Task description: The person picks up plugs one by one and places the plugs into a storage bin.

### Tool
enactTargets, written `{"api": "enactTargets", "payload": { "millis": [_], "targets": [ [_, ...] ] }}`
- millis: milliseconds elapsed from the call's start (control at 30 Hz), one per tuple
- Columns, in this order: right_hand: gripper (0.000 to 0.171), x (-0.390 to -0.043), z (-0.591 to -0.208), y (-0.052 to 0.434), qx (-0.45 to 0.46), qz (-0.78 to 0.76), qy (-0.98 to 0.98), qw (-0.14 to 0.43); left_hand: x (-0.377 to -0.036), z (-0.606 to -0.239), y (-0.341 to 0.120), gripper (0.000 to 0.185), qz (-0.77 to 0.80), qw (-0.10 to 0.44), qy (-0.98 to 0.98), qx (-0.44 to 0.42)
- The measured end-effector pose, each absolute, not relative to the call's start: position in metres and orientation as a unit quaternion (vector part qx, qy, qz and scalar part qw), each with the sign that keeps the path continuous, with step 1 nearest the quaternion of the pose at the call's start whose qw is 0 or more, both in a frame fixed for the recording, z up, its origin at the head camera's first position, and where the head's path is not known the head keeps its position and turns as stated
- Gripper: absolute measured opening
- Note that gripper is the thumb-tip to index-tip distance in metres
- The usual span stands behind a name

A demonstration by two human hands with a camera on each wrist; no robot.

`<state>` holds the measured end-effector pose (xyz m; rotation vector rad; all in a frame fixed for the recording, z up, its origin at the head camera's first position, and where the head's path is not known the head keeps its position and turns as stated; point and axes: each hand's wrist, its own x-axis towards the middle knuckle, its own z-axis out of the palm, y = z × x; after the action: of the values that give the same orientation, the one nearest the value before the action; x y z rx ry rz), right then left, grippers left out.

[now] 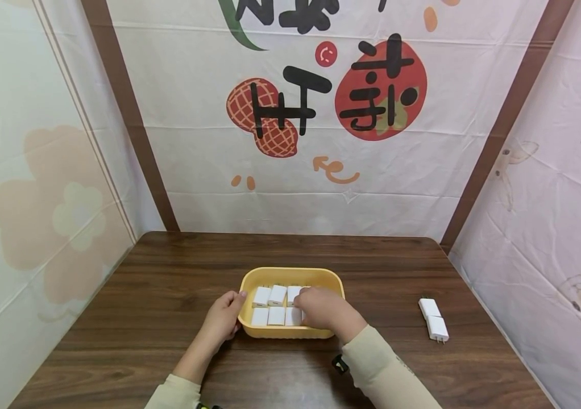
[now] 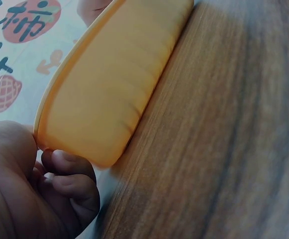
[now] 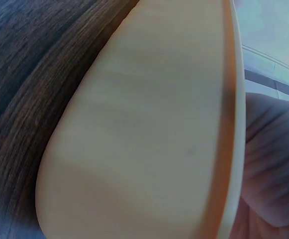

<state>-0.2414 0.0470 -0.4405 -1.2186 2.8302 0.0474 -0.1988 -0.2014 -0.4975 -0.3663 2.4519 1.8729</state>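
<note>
A yellow plastic basket stands on the table with white plug-in chargers lying in two rows inside. My left hand grips the basket's left end, thumb on the rim and fingers curled below it. The left wrist view shows those bent fingers against the basket's corner. My right hand reaches over the near right side into the basket, its fingers down among the chargers at the right. In the right wrist view the basket wall hides the fingertips, so I cannot tell whether they pinch a charger.
Two more white chargers lie end to end on the right part of the brown wooden table, prongs showing. Printed cloth hangs behind the table and along both sides.
</note>
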Motion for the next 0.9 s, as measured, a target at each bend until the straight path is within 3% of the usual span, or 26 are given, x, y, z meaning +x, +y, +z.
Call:
{"api": "enactTargets", "payload": {
  "millis": [900],
  "targets": [
    [0.013, -0.2458, -0.4472, 0.0453, -0.406, 0.022, 0.914, 0.01, -0.1975, -0.4954, -0.1997, 0.045, 0.599, 0.014, 0.791, -0.119]
  ]
}}
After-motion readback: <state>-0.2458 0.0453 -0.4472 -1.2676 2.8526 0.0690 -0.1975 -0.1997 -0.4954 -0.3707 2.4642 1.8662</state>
